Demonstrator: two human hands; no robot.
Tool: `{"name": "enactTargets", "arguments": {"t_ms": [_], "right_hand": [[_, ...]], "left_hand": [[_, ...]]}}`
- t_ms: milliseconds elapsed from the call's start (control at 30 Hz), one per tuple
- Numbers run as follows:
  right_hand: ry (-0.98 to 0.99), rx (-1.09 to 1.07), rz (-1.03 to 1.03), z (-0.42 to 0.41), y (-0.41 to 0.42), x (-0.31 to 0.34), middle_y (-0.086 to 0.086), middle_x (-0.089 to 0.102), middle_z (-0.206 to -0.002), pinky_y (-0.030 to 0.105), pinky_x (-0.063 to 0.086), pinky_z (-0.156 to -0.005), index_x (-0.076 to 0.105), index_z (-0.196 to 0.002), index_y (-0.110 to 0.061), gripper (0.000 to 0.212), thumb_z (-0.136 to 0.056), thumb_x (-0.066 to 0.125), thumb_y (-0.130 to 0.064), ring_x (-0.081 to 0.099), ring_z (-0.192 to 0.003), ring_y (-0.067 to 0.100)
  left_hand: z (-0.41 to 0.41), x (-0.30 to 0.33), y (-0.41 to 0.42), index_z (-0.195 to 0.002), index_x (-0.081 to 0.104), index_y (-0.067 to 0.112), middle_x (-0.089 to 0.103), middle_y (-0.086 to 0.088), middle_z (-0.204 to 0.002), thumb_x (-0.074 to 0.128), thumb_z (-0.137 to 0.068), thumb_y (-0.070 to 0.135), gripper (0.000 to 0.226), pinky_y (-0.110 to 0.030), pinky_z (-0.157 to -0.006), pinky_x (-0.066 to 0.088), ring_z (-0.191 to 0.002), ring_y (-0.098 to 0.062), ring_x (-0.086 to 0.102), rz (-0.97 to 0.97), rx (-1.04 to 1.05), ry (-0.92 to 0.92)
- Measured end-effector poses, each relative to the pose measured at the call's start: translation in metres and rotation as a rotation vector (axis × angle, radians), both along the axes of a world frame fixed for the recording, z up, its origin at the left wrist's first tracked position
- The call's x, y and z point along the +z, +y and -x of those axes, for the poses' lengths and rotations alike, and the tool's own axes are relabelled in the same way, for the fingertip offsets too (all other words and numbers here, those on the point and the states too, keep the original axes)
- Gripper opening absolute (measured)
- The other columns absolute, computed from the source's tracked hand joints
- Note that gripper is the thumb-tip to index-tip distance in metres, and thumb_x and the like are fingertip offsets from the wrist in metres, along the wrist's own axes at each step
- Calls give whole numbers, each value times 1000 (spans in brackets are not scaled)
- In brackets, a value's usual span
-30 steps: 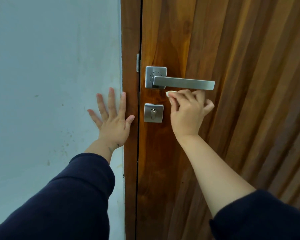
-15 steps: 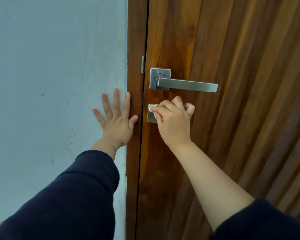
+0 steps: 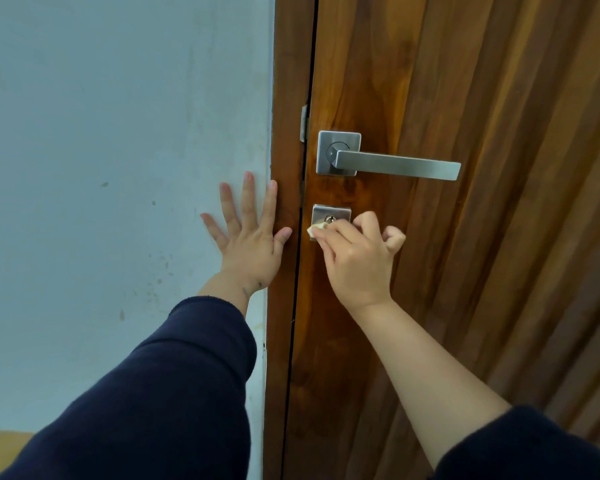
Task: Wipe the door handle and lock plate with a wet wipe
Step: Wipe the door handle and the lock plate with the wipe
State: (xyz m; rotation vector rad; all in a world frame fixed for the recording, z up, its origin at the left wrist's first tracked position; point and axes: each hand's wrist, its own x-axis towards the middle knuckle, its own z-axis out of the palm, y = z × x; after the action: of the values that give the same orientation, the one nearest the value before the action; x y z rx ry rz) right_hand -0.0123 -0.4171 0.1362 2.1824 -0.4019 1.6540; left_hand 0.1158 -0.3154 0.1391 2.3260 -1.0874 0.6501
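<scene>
A brushed-metal lever door handle on a square rose sticks out to the right on the brown wooden door. Below it sits the square metal lock plate with its keyhole showing. My right hand presses a small folded white wet wipe against the lower left part of the lock plate; the fingers cover most of the wipe and the plate's bottom half. My left hand lies flat with fingers spread on the wall beside the door frame, holding nothing.
The pale blue-grey wall fills the left side, with small marks on it. The dark wooden door frame runs vertically between wall and door. A metal latch plate shows in the gap at handle height.
My right hand dropped from just under the handle to the lock plate, then slid lower across it so the keyhole shows again. The left hand stayed flat on the wall.
</scene>
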Motion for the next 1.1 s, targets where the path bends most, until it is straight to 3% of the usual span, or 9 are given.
{"name": "enactTargets", "arguments": {"t_ms": [133,333,567,767,967,1100], "right_hand": [[-7,-6,-20,-14,9,5,-4,71,-91,38,27,-79,75,-95,-21,12,-88,66,-22,49,-96,17],[-32,1,-5,9,-11,-14,-10,71,-90,38,24,-78,76,-92,-27,12,-89,65,-24,47,-91,15],[-28,11,-51,10,-14,-19,-8,72,-93,38,25,-79,76,-91,-25,12,-89,64,-23,48,-92,15],[-183,21,-169,15,-20,4,-7,72,-94,36,23,-80,76,-93,-25,11,-87,67,-21,48,-94,15],[-94,23,-192,19,-15,-3,-6,72,-93,37,24,-81,75,-93,-24,11,-85,69,-21,56,-92,19],[-198,49,-317,13,-10,17,-5,72,-95,37,23,-84,76,-93,-24,11,-86,68,-22,55,-98,21]], "left_hand": [[-1,0,0,-134,-40,40,-47,4,-145,16,-100,52,67,-58,-102,-28,-134,-30,-42,8,6,2],[-2,-2,-1,-131,-43,40,-55,7,-138,17,-100,51,69,-61,-103,-25,-134,-31,-42,21,8,-16],[-1,-1,0,-132,-42,39,-49,4,-144,17,-100,51,68,-59,-103,-26,-134,-30,-43,16,8,-4],[-1,-1,0,-133,-41,39,-50,4,-142,17,-100,51,68,-59,-103,-26,-133,-29,-45,6,18,-7],[2,1,1,-133,-41,38,-50,3,-143,16,-100,51,67,-60,-104,-24,-131,-28,-47,-10,10,21],[1,1,0,-132,-43,39,-56,7,-137,16,-99,52,68,-60,-105,-24,-127,-26,-50,-12,17,18]]}}
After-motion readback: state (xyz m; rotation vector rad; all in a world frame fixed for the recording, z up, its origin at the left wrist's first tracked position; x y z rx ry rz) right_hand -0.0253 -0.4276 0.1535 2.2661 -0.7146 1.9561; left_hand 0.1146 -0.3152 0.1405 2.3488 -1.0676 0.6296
